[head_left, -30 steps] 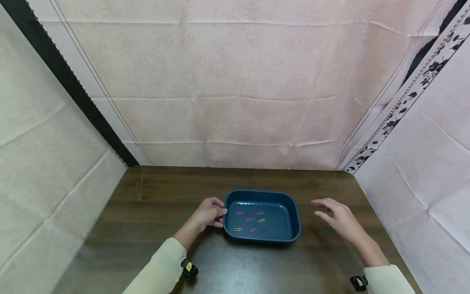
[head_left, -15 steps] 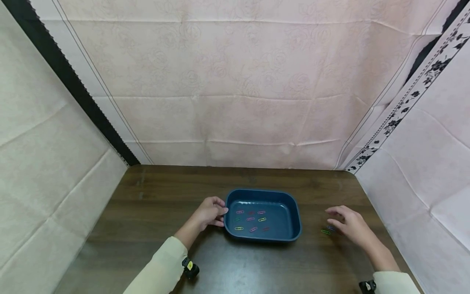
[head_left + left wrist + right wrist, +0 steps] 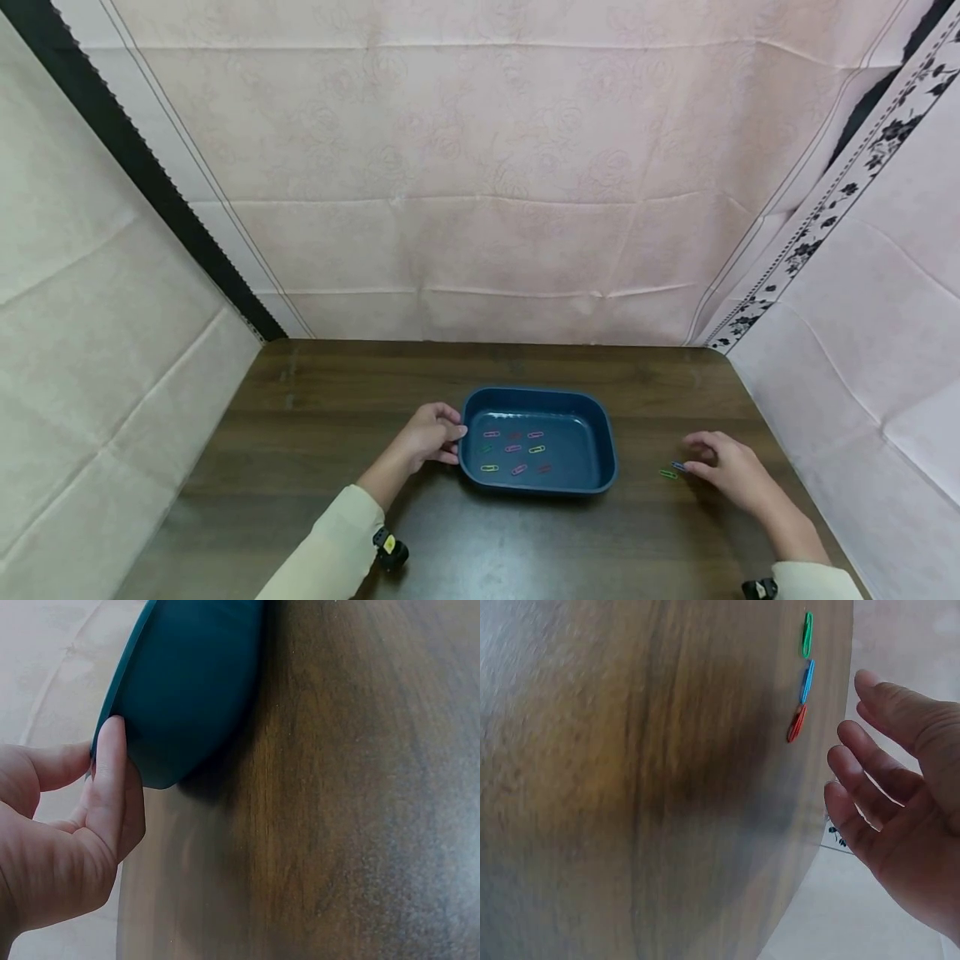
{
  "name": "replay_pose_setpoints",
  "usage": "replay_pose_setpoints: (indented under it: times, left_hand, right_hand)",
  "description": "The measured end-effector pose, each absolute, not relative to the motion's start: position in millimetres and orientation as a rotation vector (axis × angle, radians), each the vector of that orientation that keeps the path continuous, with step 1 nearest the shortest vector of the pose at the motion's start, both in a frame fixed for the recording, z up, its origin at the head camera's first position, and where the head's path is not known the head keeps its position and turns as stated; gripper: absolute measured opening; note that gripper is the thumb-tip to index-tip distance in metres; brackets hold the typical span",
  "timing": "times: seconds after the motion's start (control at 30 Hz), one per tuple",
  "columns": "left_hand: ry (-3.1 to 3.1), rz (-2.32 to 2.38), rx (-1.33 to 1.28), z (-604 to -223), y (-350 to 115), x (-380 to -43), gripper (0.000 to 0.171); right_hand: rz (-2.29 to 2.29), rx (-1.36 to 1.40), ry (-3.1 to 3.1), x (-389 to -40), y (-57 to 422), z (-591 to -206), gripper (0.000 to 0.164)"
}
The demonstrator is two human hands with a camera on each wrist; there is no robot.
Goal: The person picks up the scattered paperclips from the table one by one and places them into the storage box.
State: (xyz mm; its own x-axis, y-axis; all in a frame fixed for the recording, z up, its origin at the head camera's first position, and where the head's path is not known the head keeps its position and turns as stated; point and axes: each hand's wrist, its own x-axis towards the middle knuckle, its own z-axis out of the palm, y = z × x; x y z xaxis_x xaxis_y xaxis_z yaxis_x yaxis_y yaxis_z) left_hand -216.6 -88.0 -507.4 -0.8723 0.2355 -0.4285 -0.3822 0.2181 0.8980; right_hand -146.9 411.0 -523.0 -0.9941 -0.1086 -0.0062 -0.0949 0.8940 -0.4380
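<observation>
My left hand (image 3: 429, 437) pinches the left rim of a dark blue tray (image 3: 581, 454) between thumb and fingers. In the left wrist view, that hand (image 3: 75, 817) grips the tray's edge. Several small paper clips lie spread in the tray, among them a yellow clip (image 3: 537, 449) and a pink clip (image 3: 491, 433). On the table to the right are a green paper clip (image 3: 807, 634), a blue paper clip (image 3: 807, 681) and a red paper clip (image 3: 796, 724), lined up in a row. Just beside them hovers my right hand (image 3: 726, 467), fingers loosely bent and holding nothing.
Both objects and hands are over a brown wooden table (image 3: 337, 375). A pale cloth (image 3: 480, 167) hangs behind its far edge, with more cloth along the left and right sides. Bare wood separates the tray from the loose clips.
My right hand has moved right and slightly nearer, away from the tray, coming down beside the loose clips. My left hand keeps its hold on the tray.
</observation>
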Motion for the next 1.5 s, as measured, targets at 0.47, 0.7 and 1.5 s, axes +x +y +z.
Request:
replay_pose_setpoints:
  times: [0.47,0.7,1.5]
  left_hand:
    - [2.027,1.688,-0.119,-509,-84,-216,0.023]
    - [2.021,1.692,-0.111,-509,-84,-216,0.023]
    - [2.03,1.698,-0.121,-510,-88,-215,0.023]
  right_hand:
    - [-0.614,-0.02,2.937,-145,423,-528,0.025]
    - [-0.58,-0.038,3.021,-143,420,-534,0.014]
    - [-0.598,0.053,3.013,-144,409,-539,0.014]
